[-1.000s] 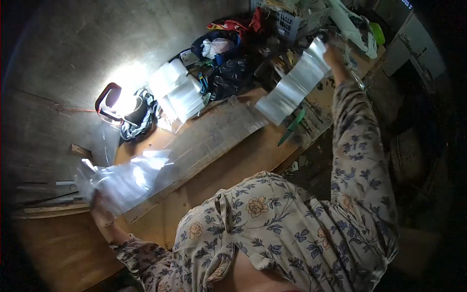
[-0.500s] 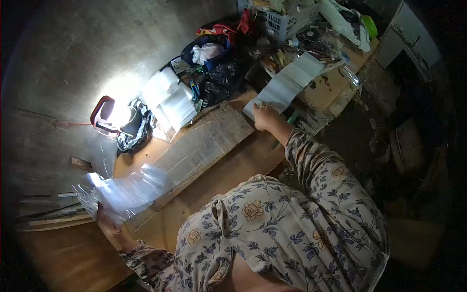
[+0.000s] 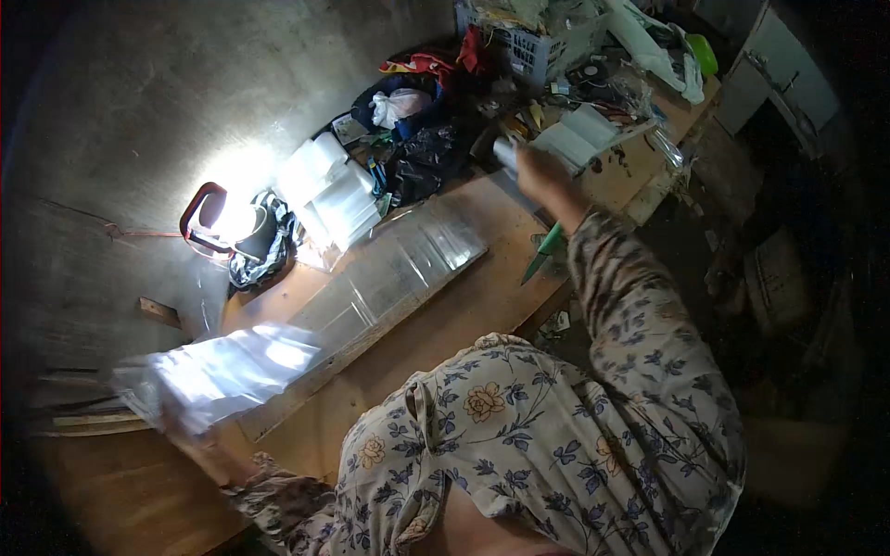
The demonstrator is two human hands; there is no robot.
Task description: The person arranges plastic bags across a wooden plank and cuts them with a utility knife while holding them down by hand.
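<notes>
At the lower left, my left hand (image 3: 192, 434) is closed on a bundle of clear plastic sheets (image 3: 232, 369), blurred by motion and bright with reflected light. My right hand (image 3: 540, 176), fingers curled, grips the near end of a white, glossy folded plastic strip (image 3: 577, 136) at the upper right. Between the hands, a clear plastic sheet (image 3: 408, 269) lies along a long wooden board (image 3: 357, 345). A green-handled knife (image 3: 544, 250) rests just below my right forearm.
A lit lamp with a red-and-black handle (image 3: 201, 219) stands by the wall. Beside it are stacked plastic sheets (image 3: 336, 199), a black bag (image 3: 426, 162) and a red cloth (image 3: 419, 64). A grey basket (image 3: 549, 48) stands at the back, with a green container (image 3: 703, 54) to its right.
My right hand first left the strip's far end and came to its near end; now it has moved slightly up and right, folding the strip. My left hand has shifted slightly left and down with the sheets.
</notes>
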